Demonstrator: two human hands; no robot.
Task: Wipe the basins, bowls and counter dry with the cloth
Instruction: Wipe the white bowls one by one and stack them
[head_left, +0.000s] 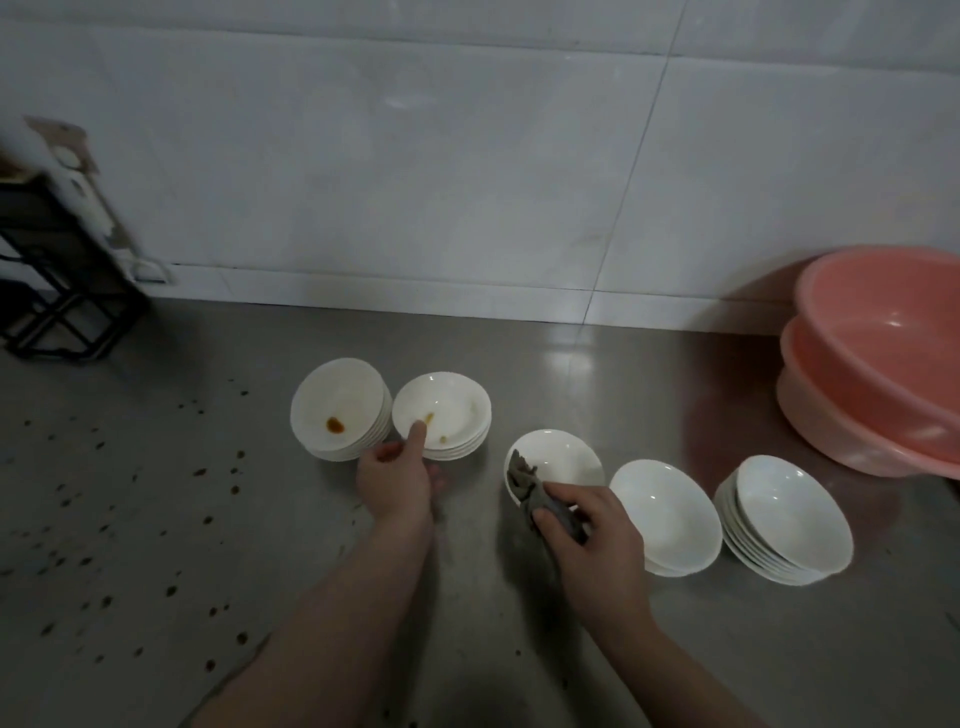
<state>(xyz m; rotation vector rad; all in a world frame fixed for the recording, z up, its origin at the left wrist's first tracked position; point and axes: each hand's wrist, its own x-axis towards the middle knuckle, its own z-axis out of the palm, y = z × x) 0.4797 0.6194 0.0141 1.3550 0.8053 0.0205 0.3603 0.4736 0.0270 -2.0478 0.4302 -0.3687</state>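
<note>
Left hand: the left hand (397, 480) reaches forward from the lower middle, palm down; the thumb lies over the near rim of the top bowl of the second stack (441, 415), the other fingers curl below that rim, so it pinches this bowl
Right hand: the right hand (592, 525) comes in from the lower right, fingers curled tightly around the cloth (540, 501), knuckles up
Cloth: dark grey, crumpled and bunched; its long axis runs from the right hand up and to the left, and its free end lies over the near left rim of the single bowl (556, 460) and into it
Bowls: all white and shallow; the first stack (340, 410) at the left has an orange-brown spot inside, the second stack has yellowish marks; right of the single bowl stand the low stack (667, 514) and the tall stack (787, 519)
Basins: two pink basins (878, 353) nested together, at the far right against the wall
Counter: the steel counter (311, 545) has dark drops on its left part
</note>
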